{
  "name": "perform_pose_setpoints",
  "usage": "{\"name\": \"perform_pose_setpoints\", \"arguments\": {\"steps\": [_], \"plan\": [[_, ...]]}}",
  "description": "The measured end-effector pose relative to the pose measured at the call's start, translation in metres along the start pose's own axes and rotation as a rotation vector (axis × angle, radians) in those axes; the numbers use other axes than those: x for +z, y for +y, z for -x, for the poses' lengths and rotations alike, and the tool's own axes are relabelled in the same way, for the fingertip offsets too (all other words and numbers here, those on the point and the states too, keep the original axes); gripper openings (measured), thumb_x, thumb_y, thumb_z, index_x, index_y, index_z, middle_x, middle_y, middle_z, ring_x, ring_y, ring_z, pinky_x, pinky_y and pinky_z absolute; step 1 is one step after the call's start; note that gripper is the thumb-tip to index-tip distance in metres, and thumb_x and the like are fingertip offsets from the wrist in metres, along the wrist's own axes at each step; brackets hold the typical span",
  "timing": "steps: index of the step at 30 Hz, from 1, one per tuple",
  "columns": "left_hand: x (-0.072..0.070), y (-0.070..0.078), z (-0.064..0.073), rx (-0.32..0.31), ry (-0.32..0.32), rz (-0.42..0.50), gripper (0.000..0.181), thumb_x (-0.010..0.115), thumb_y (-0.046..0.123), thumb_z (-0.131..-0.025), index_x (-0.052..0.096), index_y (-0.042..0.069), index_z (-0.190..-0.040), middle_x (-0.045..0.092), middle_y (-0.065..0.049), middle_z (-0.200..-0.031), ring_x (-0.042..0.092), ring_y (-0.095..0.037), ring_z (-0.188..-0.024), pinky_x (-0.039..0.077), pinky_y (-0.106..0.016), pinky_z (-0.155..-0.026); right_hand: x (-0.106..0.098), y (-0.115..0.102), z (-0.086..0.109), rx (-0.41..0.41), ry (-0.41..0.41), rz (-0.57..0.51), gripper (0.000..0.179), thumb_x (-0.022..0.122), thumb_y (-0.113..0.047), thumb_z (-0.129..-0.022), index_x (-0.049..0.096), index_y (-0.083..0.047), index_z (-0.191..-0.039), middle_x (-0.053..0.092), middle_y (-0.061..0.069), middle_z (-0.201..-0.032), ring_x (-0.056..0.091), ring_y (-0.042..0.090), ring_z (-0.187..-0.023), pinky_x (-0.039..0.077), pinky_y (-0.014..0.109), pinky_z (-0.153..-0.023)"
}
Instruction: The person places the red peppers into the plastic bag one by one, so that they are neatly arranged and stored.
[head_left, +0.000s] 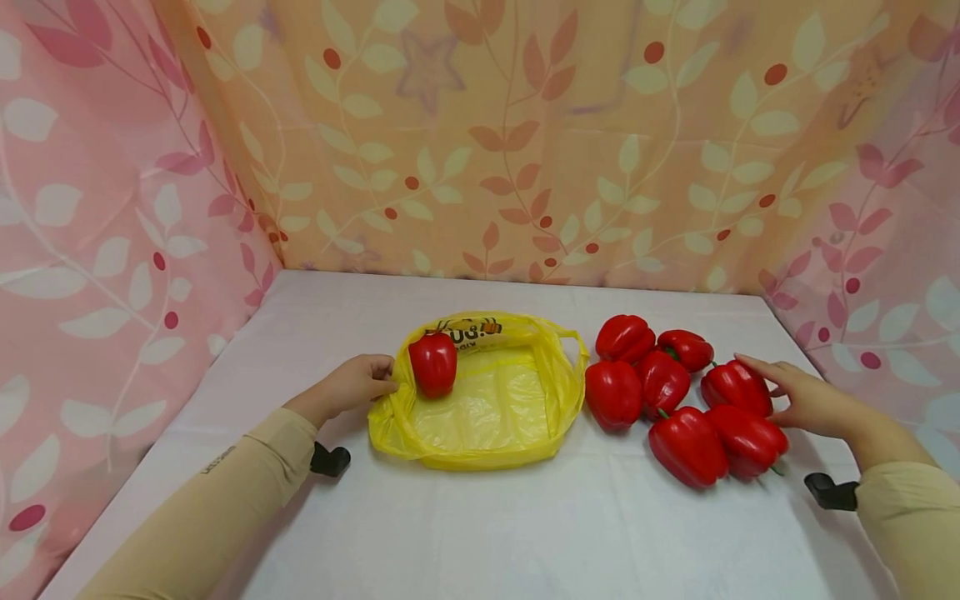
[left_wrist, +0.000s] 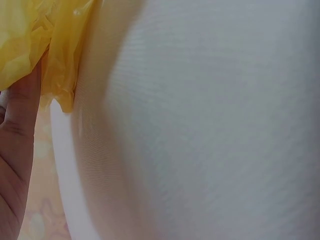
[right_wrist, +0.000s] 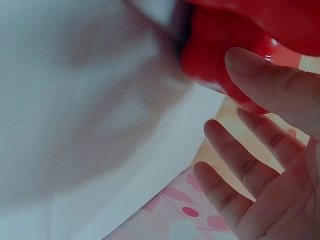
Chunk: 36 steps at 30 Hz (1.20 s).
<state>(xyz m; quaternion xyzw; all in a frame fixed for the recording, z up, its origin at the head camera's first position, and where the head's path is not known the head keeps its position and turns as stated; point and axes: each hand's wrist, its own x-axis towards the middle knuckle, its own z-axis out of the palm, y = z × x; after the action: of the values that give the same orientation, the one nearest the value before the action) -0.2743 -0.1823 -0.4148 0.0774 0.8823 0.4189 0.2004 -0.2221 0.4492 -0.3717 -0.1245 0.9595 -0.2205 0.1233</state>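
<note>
My left hand (head_left: 356, 385) pinches the left rim of a yellow plastic bag (head_left: 487, 454), which lies with its mouth spread wide. The bag's crumpled edge (left_wrist: 62, 60) also shows by the fingers in the left wrist view. Inside the bag, at its left, is a red bell pepper (head_left: 433, 365). At the right, my right hand (head_left: 813, 404) reaches round the right side of another red bell pepper (head_left: 737, 388). Its fingers are fairly straight and spread. In the right wrist view the thumb overlaps a red pepper (right_wrist: 207, 50), while the lower fingers stand apart from it.
Several more red bell peppers (head_left: 613, 395) lie clustered between the bag and my right hand, some touching. White cloth (head_left: 480, 533) covers the table. Patterned curtains (head_left: 525, 150) hang at the back and both sides. A black wrist mount (head_left: 330, 460) sticks out beside each sleeve.
</note>
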Motion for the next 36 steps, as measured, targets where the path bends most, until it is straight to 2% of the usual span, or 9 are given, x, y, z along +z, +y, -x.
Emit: {"name": "perform_pose_setpoints", "arguments": {"steps": [8,18,26,33,36], "plan": [[0.0002,0.0002,-0.0002,-0.004,-0.007,0.008,0.01,0.061,0.015,-0.087,0.058,0.009,-0.095,0.056,-0.007,-0.082,0.05,-0.02,-0.076,0.045,-0.027,-0.067,-0.0001,0.0004,-0.0041,-0.013,0.003,-0.001,0.099,0.08,-0.016,-0.063,0.023,-0.002,-0.142,0.033,0.029,-0.131,0.036,0.045,-0.111,0.048,0.052,-0.075],[0.0005,0.0006,0.0013,-0.025,-0.008,-0.006,0.01,0.061,0.017,-0.087,0.057,0.01,-0.094,0.056,-0.007,-0.083,0.051,-0.02,-0.078,0.045,-0.026,-0.068,0.0003,0.0017,-0.0075,0.005,-0.018,-0.075,0.103,0.081,-0.017,-0.062,0.019,-0.003,-0.143,0.03,0.03,-0.131,0.036,0.046,-0.11,0.052,0.045,-0.07],[0.0008,0.0006,0.0014,-0.009,-0.009,-0.009,0.011,0.061,0.016,-0.087,0.057,0.009,-0.094,0.055,-0.006,-0.083,0.05,-0.02,-0.078,0.045,-0.027,-0.068,0.0017,0.001,-0.0057,0.006,0.024,-0.066,0.105,0.081,-0.026,-0.062,0.018,0.0,-0.142,0.029,0.03,-0.13,0.034,0.046,-0.111,0.048,0.052,-0.076],[0.0008,0.0004,0.0008,-0.01,-0.002,-0.013,0.011,0.061,0.016,-0.087,0.056,0.009,-0.093,0.054,-0.007,-0.082,0.05,-0.021,-0.077,0.044,-0.027,-0.067,0.0013,0.0056,-0.0068,0.02,0.078,-0.068,0.104,0.08,-0.025,-0.065,0.015,0.004,-0.141,0.029,0.032,-0.126,0.039,0.046,-0.105,0.052,0.046,-0.07],[0.001,0.0011,0.0007,-0.009,-0.002,-0.014,0.011,0.062,0.016,-0.087,0.056,0.009,-0.092,0.054,-0.007,-0.081,0.05,-0.021,-0.077,0.044,-0.027,-0.067,-0.0012,0.0068,-0.0064,0.021,0.115,-0.051,0.104,0.081,-0.025,-0.064,0.016,0.007,-0.139,0.031,0.032,-0.124,0.038,0.046,-0.104,0.052,0.047,-0.07]]}}
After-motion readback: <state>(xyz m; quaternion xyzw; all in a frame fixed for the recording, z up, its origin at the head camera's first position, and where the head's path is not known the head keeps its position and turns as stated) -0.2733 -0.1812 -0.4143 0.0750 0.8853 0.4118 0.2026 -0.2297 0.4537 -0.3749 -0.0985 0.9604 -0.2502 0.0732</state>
